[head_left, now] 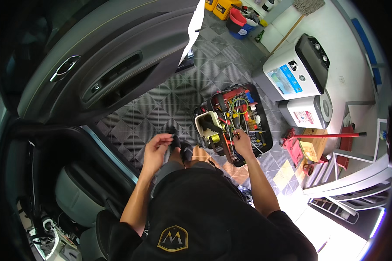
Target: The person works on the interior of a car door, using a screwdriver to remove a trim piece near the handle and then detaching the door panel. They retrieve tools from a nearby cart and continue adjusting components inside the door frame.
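Note:
My right hand (242, 142) reaches into an open black tool box (268, 141) crowded with hand tools. Its fingers are closed at a small dark and reddish piece among the tools, too small to name. Over the floor, near my shoes (186, 151), hangs my left hand (154, 151), away from the tool box. Its fingertips are pressed together, and what they hold, if anything, cannot be made out. Inside the box lie a yellow-green looped cord (238, 105), red-handled tools and several long metal rods. A cream-coloured container (207, 116) sits at the box's left side.
An open car door (113, 65) stands on the left, with the car seat (76, 193) below it. White and black machines (292, 71) line the right wall. A red floor jack (292, 145) with a long handle lies nearby. Buckets (241, 26) stand far back on the tiled floor (161, 108).

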### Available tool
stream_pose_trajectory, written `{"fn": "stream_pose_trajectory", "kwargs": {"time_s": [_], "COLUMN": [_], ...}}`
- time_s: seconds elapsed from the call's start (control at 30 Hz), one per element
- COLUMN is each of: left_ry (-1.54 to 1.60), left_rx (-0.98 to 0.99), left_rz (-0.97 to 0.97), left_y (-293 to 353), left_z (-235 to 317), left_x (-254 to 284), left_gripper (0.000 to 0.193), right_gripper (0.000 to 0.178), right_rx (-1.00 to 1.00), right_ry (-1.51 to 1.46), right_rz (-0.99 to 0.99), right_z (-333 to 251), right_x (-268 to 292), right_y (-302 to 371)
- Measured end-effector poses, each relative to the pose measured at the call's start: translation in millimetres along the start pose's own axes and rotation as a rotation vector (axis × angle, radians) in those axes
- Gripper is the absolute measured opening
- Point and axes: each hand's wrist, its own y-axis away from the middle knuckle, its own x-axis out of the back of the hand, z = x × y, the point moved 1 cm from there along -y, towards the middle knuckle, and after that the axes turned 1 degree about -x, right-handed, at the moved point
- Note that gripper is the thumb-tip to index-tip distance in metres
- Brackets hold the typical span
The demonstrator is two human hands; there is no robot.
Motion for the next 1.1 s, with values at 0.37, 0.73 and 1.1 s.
{"fn": "stream_pose_trajectory", "kwargs": {"time_s": [0.37, 0.73, 1.1], "left_ry": [-0.167, -0.647, -0.539], "left_rx": [-1.254, -0.474, 0.105], "left_rz": [-0.252, -0.482, 0.418], "left_y": [164, 95, 99], "left_z": [237, 97, 20], "left_x": [-153, -76, 144], "left_gripper": [0.021, 0.038, 0.028], "right_gripper": [0.024, 0.035, 0.036], "right_rx": [0.176, 0.183, -0.009], "right_ry": [0.113, 0.332, 0.393], "right_rz": [0.195, 0.175, 0.14], "right_z": [43, 43, 28], "right_x": [-37, -38, -34], "right_y": [-25, -23, -36]}}
